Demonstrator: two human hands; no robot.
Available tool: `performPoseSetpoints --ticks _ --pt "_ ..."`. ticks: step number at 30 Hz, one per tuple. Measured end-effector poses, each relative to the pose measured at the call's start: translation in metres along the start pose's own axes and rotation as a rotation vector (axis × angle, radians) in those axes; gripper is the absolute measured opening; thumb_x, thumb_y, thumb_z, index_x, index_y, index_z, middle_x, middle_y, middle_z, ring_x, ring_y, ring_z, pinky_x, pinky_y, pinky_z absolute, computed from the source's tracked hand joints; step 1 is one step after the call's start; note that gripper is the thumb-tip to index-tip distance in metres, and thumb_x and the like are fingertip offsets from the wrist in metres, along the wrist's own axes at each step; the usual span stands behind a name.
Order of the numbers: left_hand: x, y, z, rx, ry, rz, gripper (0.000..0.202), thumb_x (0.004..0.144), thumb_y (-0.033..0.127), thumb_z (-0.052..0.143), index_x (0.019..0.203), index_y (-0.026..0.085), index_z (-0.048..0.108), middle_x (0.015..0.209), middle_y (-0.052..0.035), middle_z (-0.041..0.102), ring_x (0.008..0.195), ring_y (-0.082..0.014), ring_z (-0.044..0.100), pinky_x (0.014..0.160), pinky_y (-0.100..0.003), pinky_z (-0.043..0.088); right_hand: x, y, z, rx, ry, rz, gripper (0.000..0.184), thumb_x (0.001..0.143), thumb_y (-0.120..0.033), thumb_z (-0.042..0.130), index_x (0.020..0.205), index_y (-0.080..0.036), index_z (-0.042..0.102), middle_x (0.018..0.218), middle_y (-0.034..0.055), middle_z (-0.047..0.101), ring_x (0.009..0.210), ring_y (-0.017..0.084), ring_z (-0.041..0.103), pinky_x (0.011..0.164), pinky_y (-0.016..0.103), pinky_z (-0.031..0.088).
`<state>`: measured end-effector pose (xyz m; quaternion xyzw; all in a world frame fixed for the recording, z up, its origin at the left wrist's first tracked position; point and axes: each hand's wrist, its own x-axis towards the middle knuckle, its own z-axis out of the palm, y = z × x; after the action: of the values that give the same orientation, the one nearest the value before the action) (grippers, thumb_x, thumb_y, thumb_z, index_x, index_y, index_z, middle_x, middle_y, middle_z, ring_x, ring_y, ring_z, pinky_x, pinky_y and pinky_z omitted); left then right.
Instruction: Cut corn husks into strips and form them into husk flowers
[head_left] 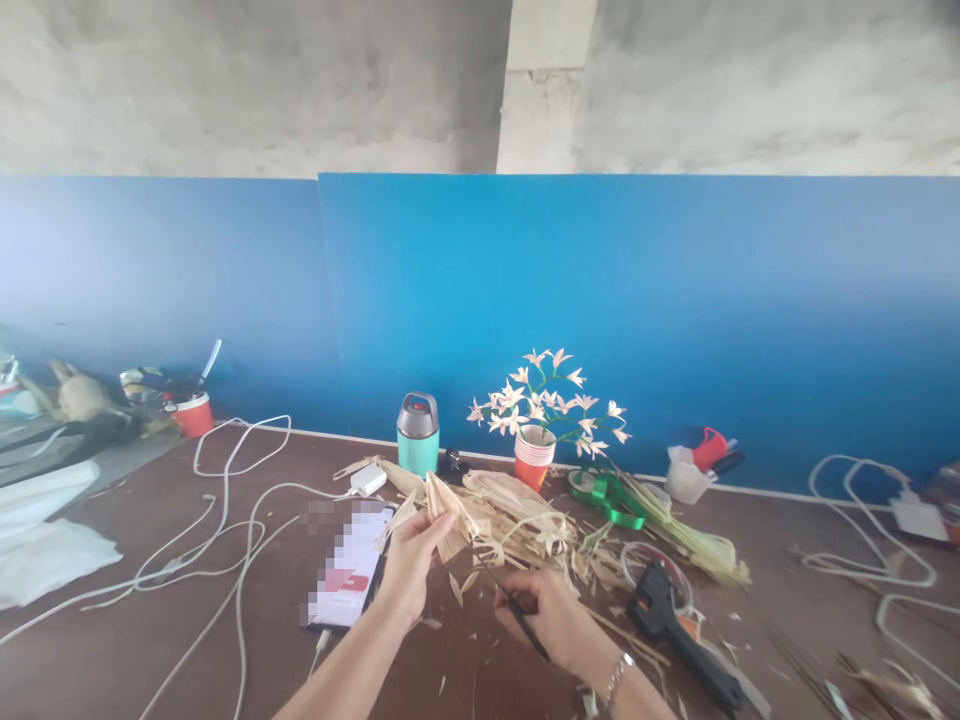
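My left hand [416, 560] pinches a pale dried corn husk [448, 510], which stands up from the thumb and fingers. In my right hand [540, 615] is a slim black pointed tool [523, 622]; its tip points up and left, just below the husk. Its exact kind is too small to tell. Behind both hands lies a heap of dried husks [517, 500], with small cut petal shapes and a husk flower [551, 537] among them. A paper cup [534, 470] beyond the heap holds stems of pale husk flowers [510, 398].
A phone [349, 575] lies beside my left forearm, near a white charger [368, 480] and looping cables [240, 570]. The teal flask [418, 440] stands behind. Rightward are a black glue gun [675, 630], green ribbon [611, 498], a stem bundle [690, 540] and a white cup [686, 478].
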<state>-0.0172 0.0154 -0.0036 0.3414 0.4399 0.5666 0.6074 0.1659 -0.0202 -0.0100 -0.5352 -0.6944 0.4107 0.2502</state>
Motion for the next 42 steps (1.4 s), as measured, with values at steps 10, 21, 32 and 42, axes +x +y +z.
performPoseSetpoints --ticks 10,21,32,42 --pt "0.0002 0.0007 0.0009 -0.021 -0.004 -0.004 0.029 0.06 0.037 0.077 0.077 0.015 0.072 0.071 -0.0064 0.072 0.072 -0.0209 0.067 0.063 -0.026 0.049 0.0002 0.0035 0.0015 0.015 0.0 -0.037 0.012 0.068 -0.023 0.057 0.065 -0.014 0.063 0.049 -0.0045 0.046 0.046 0.007 0.034 0.043 0.017 0.026" --pt "0.0013 -0.0045 -0.001 -0.083 -0.006 -0.04 0.032 0.061 0.036 0.077 0.084 0.015 0.072 0.08 -0.008 0.074 0.077 -0.0216 0.068 0.066 -0.027 0.052 0.0019 0.0067 0.0035 0.007 0.006 -0.026 0.013 0.068 -0.025 0.056 0.065 -0.014 0.062 0.049 -0.0042 0.046 0.045 0.007 0.035 0.043 0.018 0.024" --pt "-0.002 -0.0011 0.0028 -0.087 0.042 -0.072 0.032 0.057 0.034 0.079 0.082 0.015 0.072 0.079 -0.0071 0.075 0.075 -0.0197 0.068 0.062 -0.023 0.051 0.0006 0.0023 0.0015 -0.019 0.027 -0.033 0.011 0.067 -0.023 0.055 0.062 -0.015 0.059 0.049 -0.005 0.04 0.046 0.007 0.031 0.042 0.019 0.022" --pt "0.0004 -0.0044 0.0013 -0.134 0.078 -0.089 0.03 0.056 0.032 0.081 0.079 0.014 0.071 0.079 -0.0083 0.074 0.072 -0.0199 0.069 0.058 -0.024 0.051 0.0007 0.002 0.0019 -0.039 0.031 -0.043 0.011 0.068 -0.024 0.056 0.065 -0.015 0.062 0.05 -0.0045 0.045 0.047 0.008 0.034 0.044 0.019 0.025"
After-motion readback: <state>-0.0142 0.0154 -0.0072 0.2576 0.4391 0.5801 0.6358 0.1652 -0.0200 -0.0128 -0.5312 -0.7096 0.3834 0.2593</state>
